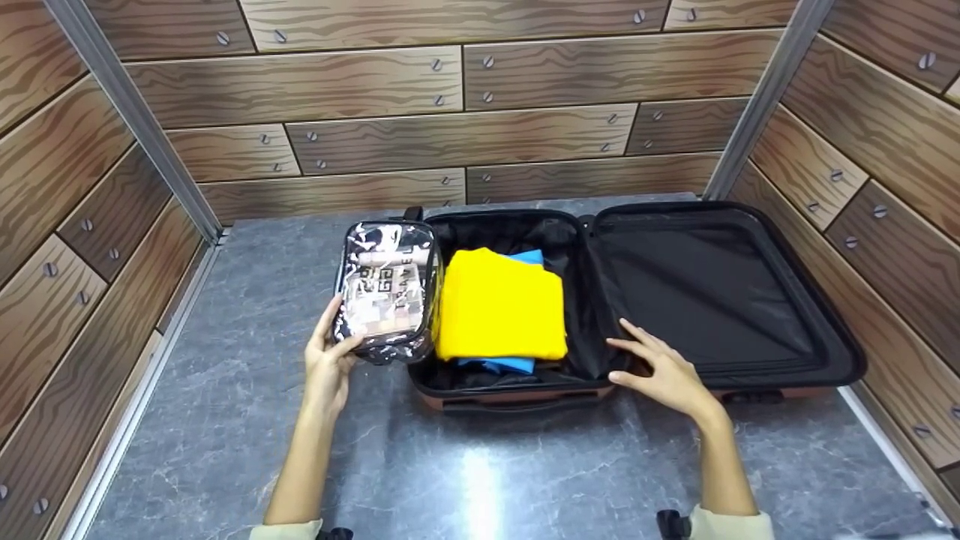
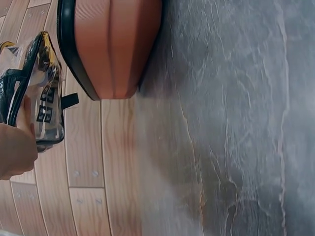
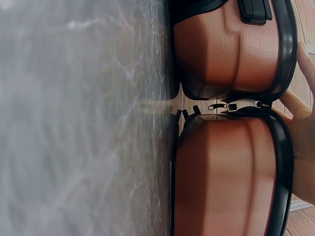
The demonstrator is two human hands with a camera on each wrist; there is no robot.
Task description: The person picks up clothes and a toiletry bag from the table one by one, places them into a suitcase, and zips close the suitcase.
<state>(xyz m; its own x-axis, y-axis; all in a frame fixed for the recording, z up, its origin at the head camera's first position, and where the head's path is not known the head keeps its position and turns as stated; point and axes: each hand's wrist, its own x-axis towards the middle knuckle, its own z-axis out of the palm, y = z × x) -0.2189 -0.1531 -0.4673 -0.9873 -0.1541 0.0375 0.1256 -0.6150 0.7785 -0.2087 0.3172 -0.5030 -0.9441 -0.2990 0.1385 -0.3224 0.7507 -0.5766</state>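
My left hand (image 1: 330, 371) grips the lower left corner of a clear, black-edged pouch (image 1: 386, 289) with small items inside, held up beside the suitcase's left rim. In the left wrist view the hand (image 2: 17, 150) is on the pouch (image 2: 47, 105). An open suitcase (image 1: 517, 401) holds a folded yellow cloth (image 1: 502, 307) on top of blue cloth (image 1: 514, 365). My right hand (image 1: 667, 379), fingers spread, is at the front by the hinge between the two halves. The right wrist view has this hand (image 3: 300, 108) beside the orange-brown shell (image 3: 226, 172).
The suitcase's lid (image 1: 705, 292) lies folded out to the right, its black lining showing. Grey marbled tabletop (image 1: 247, 300) extends left and in front. Wood-patterned panels (image 1: 375, 82) stand behind and on both sides.
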